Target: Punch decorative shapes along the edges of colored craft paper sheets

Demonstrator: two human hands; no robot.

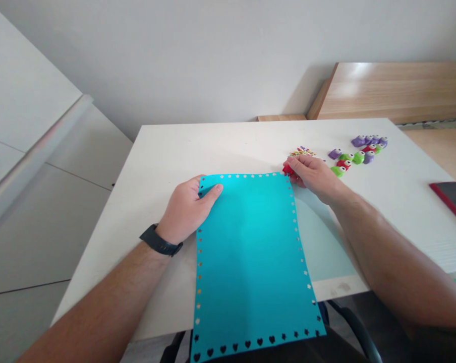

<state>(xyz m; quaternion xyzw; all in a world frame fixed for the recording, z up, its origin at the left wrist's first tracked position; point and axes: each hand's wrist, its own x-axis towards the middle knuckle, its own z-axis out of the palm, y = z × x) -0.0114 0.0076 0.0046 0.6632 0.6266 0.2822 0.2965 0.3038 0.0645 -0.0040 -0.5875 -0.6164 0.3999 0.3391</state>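
White table point(167, 146) before you; your left hand point(192, 206) pinches the turquoise sheet point(250, 252) at its top left corner, thumb on top. At its top right corner, your right hand point(307, 174) grips a red punch point(287, 168), near confetti point(302, 150) and colourful punches point(358, 157).

I can't make out any writing, label or brand from where I'm standing. No number or sign is readable either.
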